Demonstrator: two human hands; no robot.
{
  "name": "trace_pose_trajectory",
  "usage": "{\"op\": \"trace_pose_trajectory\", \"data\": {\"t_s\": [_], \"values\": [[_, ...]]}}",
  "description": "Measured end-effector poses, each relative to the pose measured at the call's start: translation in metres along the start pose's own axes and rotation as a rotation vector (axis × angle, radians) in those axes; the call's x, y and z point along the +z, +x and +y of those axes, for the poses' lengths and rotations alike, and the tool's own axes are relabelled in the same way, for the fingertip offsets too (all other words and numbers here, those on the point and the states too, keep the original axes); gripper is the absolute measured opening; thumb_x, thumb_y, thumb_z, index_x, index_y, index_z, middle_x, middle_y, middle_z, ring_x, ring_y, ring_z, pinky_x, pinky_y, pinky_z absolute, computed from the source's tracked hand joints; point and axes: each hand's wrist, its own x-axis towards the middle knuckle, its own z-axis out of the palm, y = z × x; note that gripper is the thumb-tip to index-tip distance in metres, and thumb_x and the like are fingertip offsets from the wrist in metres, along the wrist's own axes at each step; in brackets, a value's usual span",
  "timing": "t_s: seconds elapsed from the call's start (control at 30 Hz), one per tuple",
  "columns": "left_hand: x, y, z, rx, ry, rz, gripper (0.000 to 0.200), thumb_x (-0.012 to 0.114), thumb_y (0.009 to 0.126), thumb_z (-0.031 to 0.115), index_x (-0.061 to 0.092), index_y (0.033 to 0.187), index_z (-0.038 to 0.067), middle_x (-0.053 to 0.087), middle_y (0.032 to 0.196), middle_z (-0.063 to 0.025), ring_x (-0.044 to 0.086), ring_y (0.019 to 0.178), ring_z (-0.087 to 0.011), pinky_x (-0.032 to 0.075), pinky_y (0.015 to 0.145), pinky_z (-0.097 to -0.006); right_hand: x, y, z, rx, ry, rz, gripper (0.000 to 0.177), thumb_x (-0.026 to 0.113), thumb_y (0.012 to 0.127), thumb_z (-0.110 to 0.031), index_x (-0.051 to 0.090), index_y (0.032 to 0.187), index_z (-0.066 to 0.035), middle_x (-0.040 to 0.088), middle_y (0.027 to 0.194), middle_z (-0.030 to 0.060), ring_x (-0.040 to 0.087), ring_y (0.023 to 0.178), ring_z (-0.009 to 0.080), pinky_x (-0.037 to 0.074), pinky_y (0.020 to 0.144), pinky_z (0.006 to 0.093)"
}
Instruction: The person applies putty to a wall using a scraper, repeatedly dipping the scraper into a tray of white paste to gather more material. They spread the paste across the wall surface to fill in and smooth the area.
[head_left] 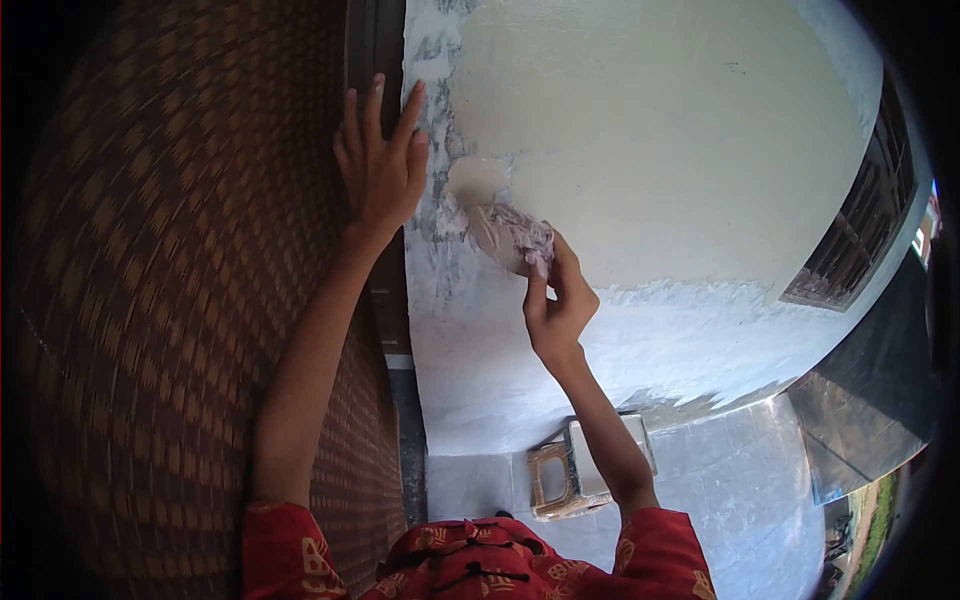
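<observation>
1. The person's left hand (380, 165) lies open against the edge of the cream-and-white plastered wall (680, 150). Its fingers are spread and point upward, just beside a dark vertical frame (375, 40).
2. The right hand (558, 300) pinches a flat, greyish tool smeared with pale paste (505, 235) between thumb and fingers. What kind of tool it is cannot be told.
3. The tool is pressed to the wall near its left edge, between the two hands, just below a small, smooth cream patch (478, 180).
4. Around the patch the wall surface is rough and mottled grey-white; higher up and to the right it is an even cream.
5. A brown woven panel (180, 300) fills the left side of the view.
6. Below the right forearm, a small wooden stool (555, 480) stands on the pale tiled floor (740, 470), with a white rectangular tray (590, 460) resting on it.
7. A dark grilled window (850, 240) sits in the wall at the far right.
8. Both arms emerge from short red patterned sleeves (650, 545).
</observation>
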Motion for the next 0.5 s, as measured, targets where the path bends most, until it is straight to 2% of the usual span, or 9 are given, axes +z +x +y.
{"op": "trace_pose_trajectory", "data": {"t_s": [0.03,0.07,0.17,0.2,0.3,0.37,0.43,0.47,0.5], "values": [[0.001,0.0,0.0,-0.01,0.023,-0.004,0.047,0.038,0.098,0.03,0.04,0.145,0.027,0.026,0.151,-0.0173,0.02,0.139,-0.0429,0.022,0.106,-0.0608,0.004,0.013,0.001,0.04,0.063,0.057,0.04,0.059,0.086,0.004,0.055,0.126,0.002,0.067,0.105,0.0198,0.07,0.086,0.0248,0.056,0.074,0.0313],[0.003,0.001,-0.001,-0.019,0.045,-0.008,0.047,0.038,0.098,0.03,0.041,0.145,0.027,0.026,0.151,-0.0174,0.02,0.139,-0.0436,0.021,0.106,-0.0611,0.008,0.024,0.003,-0.025,0.038,0.084,0.048,0.06,0.085,0.005,0.052,0.133,-0.001,0.068,0.103,0.0202,0.07,0.084,0.0206,0.056,0.071,0.03],[0.006,-0.004,0.0,-0.063,0.099,0.039,0.047,0.035,0.098,0.032,0.041,0.145,0.026,0.026,0.152,-0.0172,0.019,0.139,-0.0446,0.02,0.105,-0.0624,0.019,0.044,-0.003,0.028,0.004,0.059,0.051,0.06,0.085,0.005,0.051,0.135,-0.001,0.069,0.098,0.0203,0.07,0.079,0.0203,0.056,0.069,0.029],[0.006,-0.004,0.0,-0.059,0.102,0.04,0.047,0.035,0.098,0.032,0.041,0.145,0.026,0.026,0.152,-0.0172,0.019,0.139,-0.0446,0.02,0.105,-0.0624,0.025,0.048,0.004,-0.056,-0.033,0.096,0.051,0.06,0.085,0.005,0.051,0.134,-0.001,0.069,0.091,0.021,0.07,0.074,0.0188,0.056,0.066,0.0282],[0.006,-0.005,0.0,-0.046,0.173,0.038,0.048,0.032,0.098,0.034,0.041,0.144,0.026,0.026,0.152,-0.017,0.019,0.139,-0.0453,0.019,0.105,-0.0635,0.02,0.056,0.017,-0.05,-0.088,0.119,0.048,0.059,0.085,0.005,0.053,0.133,-0.001,0.069,0.091,0.0198,0.069,0.073,0.0172,0.055,0.062,0.0273],[0.008,-0.005,-0.002,-0.04,0.164,0.058,0.046,0.033,0.099,0.037,0.042,0.143,0.032,0.027,0.151,-0.0163,0.02,0.139,-0.0458,0.023,0.101,-0.0659,0.009,0.059,0.027,-0.077,-0.071,0.248,0.045,0.057,0.088,0.005,0.052,0.132,0.002,0.07,0.093,0.0194,0.068,0.071,0.0145,0.056,0.059,0.0255],[0.007,-0.005,-0.001,-0.041,0.154,0.057,0.046,0.033,0.099,0.037,0.042,0.143,0.032,0.027,0.152,-0.0162,0.02,0.139,-0.0457,0.023,0.101,-0.0656,0.003,0.063,0.024,-0.074,-0.089,0.414,0.046,0.056,0.087,0.006,0.05,0.133,0.004,0.07,0.09,0.0175,0.067,0.069,0.013,0.055,0.059,0.0252],[0.007,-0.005,0.0,-0.048,0.144,0.056,0.046,0.032,0.099,0.037,0.042,0.144,0.032,0.027,0.152,-0.016,0.02,0.139,-0.0456,0.023,0.102,-0.0653,0.005,0.062,0.02,-0.046,-0.001,0.426,0.048,0.057,0.086,0.006,0.051,0.134,0.002,0.068,0.083,0.0149,0.064,0.065,0.0123,0.054,0.059,0.0258],[0.007,-0.004,0.0,-0.049,0.148,0.058,0.046,0.032,0.099,0.037,0.042,0.144,0.032,0.027,0.152,-0.016,0.02,0.139,-0.0456,0.023,0.102,-0.0653,0.01,0.063,0.013,-0.048,0.002,0.425,0.048,0.057,0.086,0.006,0.051,0.134,0.002,0.068,0.083,0.0149,0.064,0.065,0.0123,0.054,0.059,0.0258]]}}
